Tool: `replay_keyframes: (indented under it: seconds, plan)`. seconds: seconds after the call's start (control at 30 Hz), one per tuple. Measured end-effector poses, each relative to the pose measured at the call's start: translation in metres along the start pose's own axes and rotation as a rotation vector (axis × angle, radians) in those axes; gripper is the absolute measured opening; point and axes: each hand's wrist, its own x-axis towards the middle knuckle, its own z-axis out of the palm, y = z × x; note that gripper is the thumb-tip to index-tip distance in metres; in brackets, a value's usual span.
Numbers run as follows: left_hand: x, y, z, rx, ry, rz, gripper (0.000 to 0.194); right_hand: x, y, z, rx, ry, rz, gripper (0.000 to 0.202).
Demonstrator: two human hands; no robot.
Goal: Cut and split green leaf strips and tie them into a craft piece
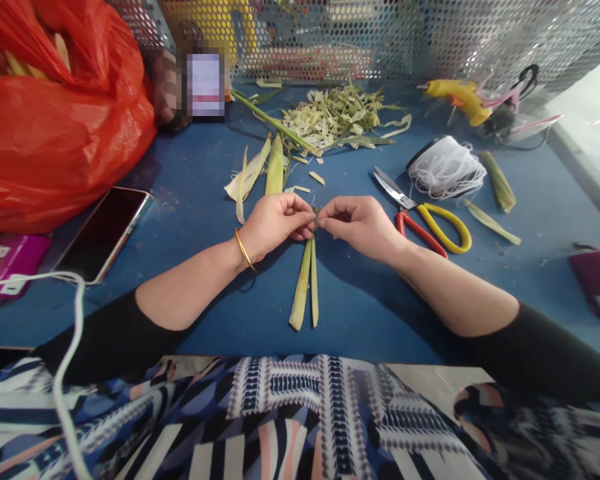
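My left hand (285, 223) and my right hand (357, 223) meet over the middle of the blue table, fingertips pinched close together. Between them is the upper end of a small bundle of dried husk strips (303, 287), whose two pale green tails hang down toward me. My left fingers close on this bundle. What my right thumb and forefinger pinch at its top is too small to make out. Just beyond my left hand lies a longer green husk leaf (275, 163). Scissors (417, 217) with one red and one yellow handle lie open beside my right hand.
A husk scrap pile (330, 117) lies by the perforated metal basket (330, 40). White thread (447, 170) and a yellow glue gun (455, 97) are at right. At left are a red plastic bag (65, 147), a phone (105, 233) and a white cable (73, 347).
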Motion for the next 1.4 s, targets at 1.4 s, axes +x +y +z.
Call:
replay_keyframes:
  seconds: [1.4]
  plan:
    - [-0.012, -0.011, -0.006, 1.375, 0.136, 1.043, 0.033, 0.008, 0.014, 0.001, -0.240, -0.005, -0.277, 0.020]
